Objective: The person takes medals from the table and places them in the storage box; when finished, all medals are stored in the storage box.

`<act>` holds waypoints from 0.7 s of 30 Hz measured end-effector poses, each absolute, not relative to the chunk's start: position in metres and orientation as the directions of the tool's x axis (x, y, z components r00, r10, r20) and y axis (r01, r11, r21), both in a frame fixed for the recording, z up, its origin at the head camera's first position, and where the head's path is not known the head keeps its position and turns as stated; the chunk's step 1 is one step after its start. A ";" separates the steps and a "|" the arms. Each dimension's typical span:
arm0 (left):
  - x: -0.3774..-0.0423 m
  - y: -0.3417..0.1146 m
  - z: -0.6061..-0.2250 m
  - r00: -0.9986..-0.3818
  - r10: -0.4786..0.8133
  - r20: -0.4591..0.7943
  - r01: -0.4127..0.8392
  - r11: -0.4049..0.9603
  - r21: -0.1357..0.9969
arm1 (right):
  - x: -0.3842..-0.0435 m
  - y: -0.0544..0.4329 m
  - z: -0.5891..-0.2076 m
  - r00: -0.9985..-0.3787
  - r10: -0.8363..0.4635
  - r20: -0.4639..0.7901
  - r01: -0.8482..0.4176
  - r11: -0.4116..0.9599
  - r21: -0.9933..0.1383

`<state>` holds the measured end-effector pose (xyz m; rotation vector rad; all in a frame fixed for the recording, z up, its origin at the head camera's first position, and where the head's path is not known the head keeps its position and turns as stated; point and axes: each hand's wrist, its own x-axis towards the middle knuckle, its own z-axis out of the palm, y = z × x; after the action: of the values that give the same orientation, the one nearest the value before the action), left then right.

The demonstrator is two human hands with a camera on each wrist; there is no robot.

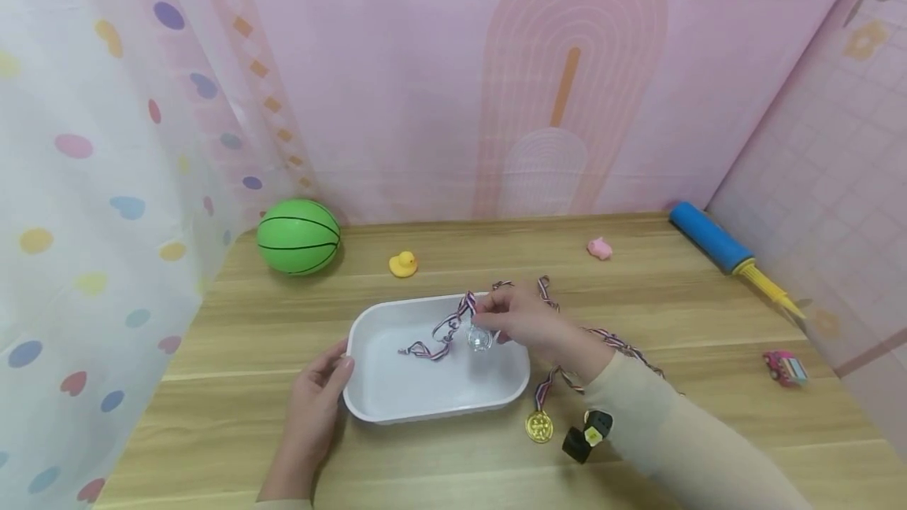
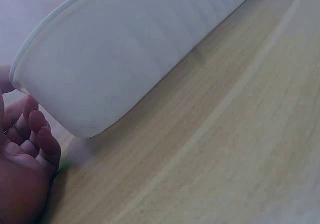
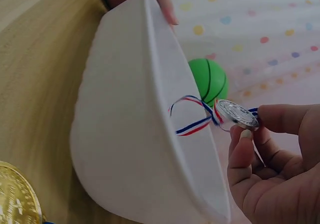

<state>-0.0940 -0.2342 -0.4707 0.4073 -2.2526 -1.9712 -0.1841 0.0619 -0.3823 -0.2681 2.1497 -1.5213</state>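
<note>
In the head view, a white tray (image 1: 421,396) sits on the wood-grain table (image 1: 234,352). The left hand (image 1: 319,392), at its nine o'clock, grips the rim with the thumb on top. The right hand (image 1: 524,321), well apart from the other, reaches in from two o'clock and pinches a silver medal (image 1: 479,338) over the tray, the medal's striped ribbon (image 1: 465,305) trailing towards the middle. From the tray, a gold medal (image 1: 539,426) and dark cubes (image 1: 579,445) lie at four o'clock, a pink toy car (image 1: 782,367) at three, a pink pig (image 1: 599,249) at two, a yellow duck (image 1: 402,264) between eleven and twelve, and a green ball (image 1: 298,237) at ten.

In the left wrist view, the left hand's fingers bend beside the tray's outer wall at nine o'clock, the thumb mostly cut off by the frame.

In the right wrist view, at three o'clock, thumb and fingers clasp the silver medal by its edge, its ribbon looping to the tray's mouth; the gold medal shows at eight o'clock, the green ball beyond the rim at one
</note>
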 end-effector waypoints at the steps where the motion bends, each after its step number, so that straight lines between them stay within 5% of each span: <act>1: -0.094 -0.234 -0.471 -0.956 -0.280 -0.085 -0.123 0.120 0.985 | -0.183 0.060 -0.385 -0.860 -0.427 -0.281 0.117 0.371 -0.921; 21: -0.093 -0.235 -0.468 -0.955 -0.278 -0.104 -0.143 0.124 0.982 | -0.170 0.016 -0.426 -0.784 -0.507 -0.360 0.072 0.502 -0.862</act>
<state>-0.0926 -0.2352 -0.4684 0.4274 -2.2747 -1.9664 -0.1701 0.0157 -0.4257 -0.3551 2.1568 -1.2763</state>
